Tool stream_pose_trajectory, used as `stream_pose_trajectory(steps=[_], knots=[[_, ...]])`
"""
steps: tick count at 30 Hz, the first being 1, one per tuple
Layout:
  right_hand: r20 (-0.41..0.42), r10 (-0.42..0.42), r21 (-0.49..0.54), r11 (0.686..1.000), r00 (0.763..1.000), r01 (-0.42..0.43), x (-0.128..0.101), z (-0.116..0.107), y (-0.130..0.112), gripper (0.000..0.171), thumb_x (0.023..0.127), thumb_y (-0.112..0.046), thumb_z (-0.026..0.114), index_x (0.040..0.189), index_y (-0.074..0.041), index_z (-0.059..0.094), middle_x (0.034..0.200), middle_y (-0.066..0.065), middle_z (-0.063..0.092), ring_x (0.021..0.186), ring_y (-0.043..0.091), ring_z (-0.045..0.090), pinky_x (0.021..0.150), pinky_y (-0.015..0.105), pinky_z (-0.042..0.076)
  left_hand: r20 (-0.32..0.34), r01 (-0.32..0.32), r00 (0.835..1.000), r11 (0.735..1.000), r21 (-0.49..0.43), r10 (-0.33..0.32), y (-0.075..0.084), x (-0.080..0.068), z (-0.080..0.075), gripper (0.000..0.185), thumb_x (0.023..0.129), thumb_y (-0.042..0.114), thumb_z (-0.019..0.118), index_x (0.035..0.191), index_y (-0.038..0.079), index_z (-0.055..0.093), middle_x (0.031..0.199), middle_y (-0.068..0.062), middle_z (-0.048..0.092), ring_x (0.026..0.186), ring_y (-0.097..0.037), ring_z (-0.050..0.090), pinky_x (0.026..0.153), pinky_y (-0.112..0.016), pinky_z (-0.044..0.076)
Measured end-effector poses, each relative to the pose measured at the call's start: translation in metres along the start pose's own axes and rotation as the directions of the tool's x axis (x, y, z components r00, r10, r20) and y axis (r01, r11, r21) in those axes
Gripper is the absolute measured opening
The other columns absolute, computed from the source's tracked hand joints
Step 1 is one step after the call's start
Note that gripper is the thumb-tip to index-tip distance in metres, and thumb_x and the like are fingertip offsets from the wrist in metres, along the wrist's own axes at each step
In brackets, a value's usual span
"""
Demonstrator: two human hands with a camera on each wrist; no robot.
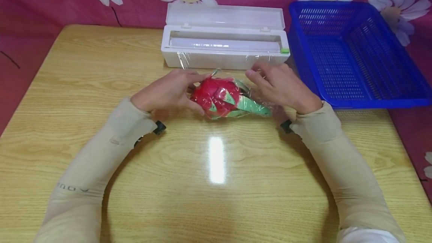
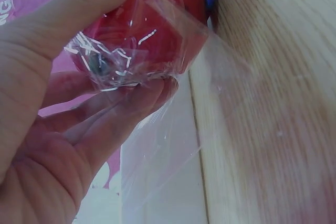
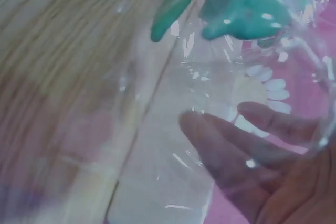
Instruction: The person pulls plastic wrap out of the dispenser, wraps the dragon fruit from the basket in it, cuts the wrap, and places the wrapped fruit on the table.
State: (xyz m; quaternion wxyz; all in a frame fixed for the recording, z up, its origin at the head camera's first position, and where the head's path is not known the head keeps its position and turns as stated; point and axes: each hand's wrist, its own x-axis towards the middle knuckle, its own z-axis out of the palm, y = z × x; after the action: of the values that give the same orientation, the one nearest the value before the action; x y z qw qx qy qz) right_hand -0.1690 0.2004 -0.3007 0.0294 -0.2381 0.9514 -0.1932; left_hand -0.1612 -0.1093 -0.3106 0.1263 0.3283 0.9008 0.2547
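Note:
A toy dragon fruit (image 1: 221, 98), red with green leaves, lies mid-table, partly wrapped in clear cling film (image 1: 261, 63). My left hand (image 1: 168, 91) grips its red end; in the left wrist view the thumb and fingers (image 2: 105, 124) curl round the film-covered fruit (image 2: 157, 30). My right hand (image 1: 280, 85) is at the green end and pinches the film beside it. In the right wrist view its fingers (image 3: 252, 150) show through the film (image 3: 210, 77) below the green leaves (image 3: 236, 9).
A white cling film dispenser (image 1: 224, 35) stands open just behind the fruit, with film running from it. A blue plastic basket (image 1: 354, 55) sits at the back right. The wooden table (image 1: 216, 183) stretches toward me; a pink flowered cloth hangs behind.

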Motion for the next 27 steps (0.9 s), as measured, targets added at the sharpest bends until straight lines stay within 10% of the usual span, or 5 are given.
stream_pose_trajectory(steps=[8,18,27], knots=[[-0.062,-0.160,0.062,0.985,0.985,0.164,-0.004,-0.002,-0.014,0.043,0.104,-0.043,0.059,0.126,-0.007,0.064,0.116,0.012,0.071,0.099,0.026,0.071,0.082,0.043,0.062,0.002,0.006,1.000,1.000,-0.023,-0.006,-0.003,0.001,0.000,0.103,0.072,0.042,0.094,0.157,0.012,0.043,0.145,-0.009,0.063,0.109,-0.018,0.069,0.095,-0.034,0.062],[0.024,-0.299,-0.016,0.954,0.954,0.299,-0.007,0.013,-0.028,0.114,0.069,-0.058,0.091,0.158,-0.017,0.034,0.142,0.017,0.059,0.127,0.036,0.064,0.104,0.054,0.057,-0.014,-0.033,0.999,0.996,-0.087,0.032,-0.009,0.003,0.000,0.097,0.073,0.040,0.094,0.154,0.012,0.049,0.139,-0.002,0.067,0.111,-0.016,0.072,0.094,-0.032,0.063],[-0.031,-0.385,-0.167,0.912,0.923,0.375,-0.007,0.023,-0.035,0.103,0.073,-0.055,0.090,0.155,-0.014,0.043,0.142,0.017,0.061,0.127,0.036,0.065,0.105,0.053,0.056,-0.001,-0.001,1.000,0.992,-0.128,0.001,-0.011,0.002,-0.002,0.094,0.074,0.040,0.093,0.154,0.019,0.049,0.141,0.002,0.064,0.112,-0.015,0.070,0.097,-0.033,0.061]])
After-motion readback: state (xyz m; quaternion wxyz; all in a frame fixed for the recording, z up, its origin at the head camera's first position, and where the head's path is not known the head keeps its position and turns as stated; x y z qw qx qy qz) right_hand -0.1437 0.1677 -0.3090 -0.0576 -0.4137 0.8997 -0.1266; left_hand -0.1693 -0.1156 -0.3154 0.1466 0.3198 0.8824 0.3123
